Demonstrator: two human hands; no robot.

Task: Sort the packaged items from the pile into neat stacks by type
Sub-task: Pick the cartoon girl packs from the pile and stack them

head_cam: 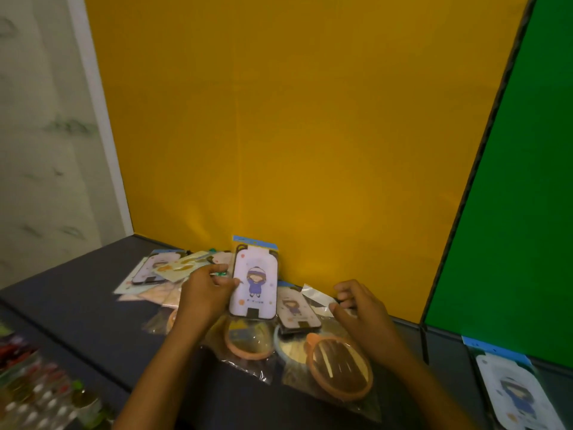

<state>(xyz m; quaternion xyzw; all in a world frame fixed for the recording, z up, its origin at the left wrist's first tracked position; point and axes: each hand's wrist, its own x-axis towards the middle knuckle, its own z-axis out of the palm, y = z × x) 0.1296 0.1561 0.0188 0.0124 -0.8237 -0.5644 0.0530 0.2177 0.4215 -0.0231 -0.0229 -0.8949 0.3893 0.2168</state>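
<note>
Dark tabletop; our left hand grips a phone case, right hand pinching plastic wrap; slick bags could slide.

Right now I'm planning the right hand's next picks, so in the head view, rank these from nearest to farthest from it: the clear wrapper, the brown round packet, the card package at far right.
1. Clear wrapper, at the right hand's fingertips.
2. Brown round packet, just below the hand.
3. Card package, far right, apart from the pile.
</note>
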